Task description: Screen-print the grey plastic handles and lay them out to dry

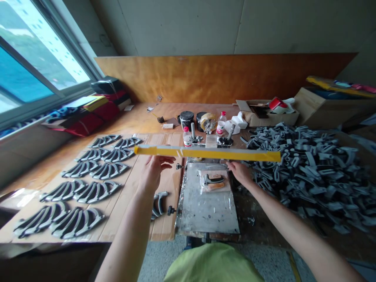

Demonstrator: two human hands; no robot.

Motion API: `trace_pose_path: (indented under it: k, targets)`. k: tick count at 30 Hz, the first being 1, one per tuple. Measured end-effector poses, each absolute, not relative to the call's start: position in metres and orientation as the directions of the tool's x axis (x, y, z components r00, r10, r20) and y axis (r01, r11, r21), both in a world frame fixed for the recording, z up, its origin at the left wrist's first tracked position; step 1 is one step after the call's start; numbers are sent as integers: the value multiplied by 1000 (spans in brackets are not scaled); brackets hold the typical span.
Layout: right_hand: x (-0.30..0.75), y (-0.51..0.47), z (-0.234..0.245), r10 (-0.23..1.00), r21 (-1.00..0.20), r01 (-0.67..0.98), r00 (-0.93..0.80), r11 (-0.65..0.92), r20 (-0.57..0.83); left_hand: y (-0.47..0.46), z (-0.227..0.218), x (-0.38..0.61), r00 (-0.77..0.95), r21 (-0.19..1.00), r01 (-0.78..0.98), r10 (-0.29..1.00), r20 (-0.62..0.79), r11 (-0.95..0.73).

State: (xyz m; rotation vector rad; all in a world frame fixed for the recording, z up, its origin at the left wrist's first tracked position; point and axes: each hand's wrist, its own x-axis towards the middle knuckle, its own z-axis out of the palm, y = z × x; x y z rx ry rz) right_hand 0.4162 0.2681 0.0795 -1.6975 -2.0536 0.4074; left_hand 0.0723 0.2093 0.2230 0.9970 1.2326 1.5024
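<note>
A long yellow taped bar hangs level across the middle, above the bench. My left hand is just below its left part, fingers stretched out to the right and reaching up to the bar. My right hand is under the bar's right half, at the right edge of a scuffed metal plate; its fingertips are hidden. On the plate lies a grey curved part on a clear film. A single grey part lies by my left forearm.
Rows of grey curved parts lie on cardboard at left. A big heap of the same parts fills the right. Black tins, a tape roll, bottles and boxes stand behind. A window is at far left.
</note>
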Motion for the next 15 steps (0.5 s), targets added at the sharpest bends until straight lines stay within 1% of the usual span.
trace_pose_path:
  k: [3,5,6,7,8,9,10,11,12,13,14,15]
  targets:
    - [395,243,58,922,-462,801,-368,381,122,221,234,78,-239,977,-198,971,26,-75]
    - [385,236,58,883,-424,781,-456,458,113,215,224,84,-283,969,-236,959,8,-77]
    - [381,233,62,875,-419,775,-470,473,118,207,213,88,-302,966,-254,953,-37,-43]
    - [377,229,69,868,-425,764,-478,486,134,196,199,94,-277,963,-266,953,-119,43]
    - [371,222,77,860,-436,747,-484,503,162,182,182,102,-226,948,-271,946,-231,167]
    - [364,212,86,846,-443,724,-496,528,199,167,165,112,-106,908,-247,921,-374,340]
    - [355,199,95,822,-443,695,-516,566,242,151,147,122,59,823,-198,845,-532,532]
    - [345,185,102,785,-429,659,-551,618,285,136,131,132,134,744,-201,771,-623,637]
    - [335,171,107,725,-403,605,-611,686,317,122,117,140,183,687,-248,729,-660,683]
    - [325,158,110,638,-370,524,-689,767,345,110,105,146,201,639,-301,702,-683,708]
    - [319,148,109,548,-345,438,-753,830,364,101,96,148,186,611,-369,699,-690,701]
    - [317,143,106,487,-339,372,-788,864,376,94,88,145,148,596,-430,704,-695,678]
